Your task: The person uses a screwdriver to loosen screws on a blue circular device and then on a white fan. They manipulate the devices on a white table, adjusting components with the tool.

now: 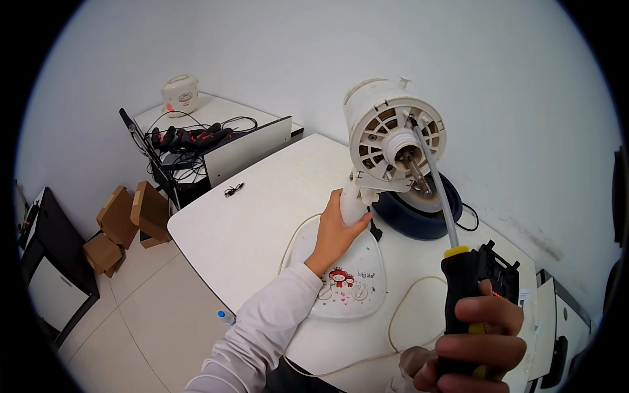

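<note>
A white electric fan without blades or grille stands on the table, its motor housing (367,110) facing me and a metal shaft (417,171) sticking out of the middle. My left hand (338,234) is wrapped round the fan's neck (354,202), above the white base (303,259) with its red cartoon print and knobs. In my right hand (488,337) is a screwdriver (441,190) with a black and yellow handle. Its tip meets the upper right of the slotted housing face, seemingly at a screw hole; the screw itself is too small to make out.
Behind the fan sits a dark blue round pot-like appliance (419,226). A black plastic item (501,275) lies near my right hand, and a pale cord (393,321) loops over the white table (229,229). Further left are a rice cooker (180,96), tangled cables and cardboard boxes (118,219).
</note>
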Tool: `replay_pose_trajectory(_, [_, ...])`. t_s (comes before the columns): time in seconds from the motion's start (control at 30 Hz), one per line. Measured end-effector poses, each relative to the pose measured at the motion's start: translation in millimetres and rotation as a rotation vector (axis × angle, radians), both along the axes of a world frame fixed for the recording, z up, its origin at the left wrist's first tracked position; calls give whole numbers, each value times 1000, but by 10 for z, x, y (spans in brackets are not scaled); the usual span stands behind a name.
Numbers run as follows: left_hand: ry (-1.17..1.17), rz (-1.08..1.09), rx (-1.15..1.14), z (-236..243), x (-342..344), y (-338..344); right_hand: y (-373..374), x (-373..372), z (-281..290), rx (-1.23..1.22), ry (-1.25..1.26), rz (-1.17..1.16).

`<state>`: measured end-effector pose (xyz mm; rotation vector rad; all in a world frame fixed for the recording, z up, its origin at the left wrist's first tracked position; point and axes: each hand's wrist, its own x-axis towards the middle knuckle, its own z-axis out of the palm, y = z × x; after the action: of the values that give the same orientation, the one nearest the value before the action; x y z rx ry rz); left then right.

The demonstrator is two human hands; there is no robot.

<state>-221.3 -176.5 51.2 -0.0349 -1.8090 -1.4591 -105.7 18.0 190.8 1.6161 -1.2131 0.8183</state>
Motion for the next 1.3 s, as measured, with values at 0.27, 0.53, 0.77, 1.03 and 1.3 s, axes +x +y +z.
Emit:
replay_pose_trajectory(0.27, [8, -2, 4, -2, -10, 6, -47, 148, -11, -2, -134, -88])
replay_pose_trajectory(0.53, [10, 5, -2, -7, -11, 2, -135, 325, -31, 2, -278, -160])
replay_pose_trajectory(0.77, [7, 2, -4, -4, -7, 1, -2, 134, -7, 97, -80, -139])
replay_pose_trajectory(1.03, [-12, 30, 3, -21, 23, -45, 81, 153, 106, 126, -347, -72])
replay_pose_trajectory(1.3, [-16, 6, 22, 13, 1, 12, -28, 354, -118, -192, -386, -435])
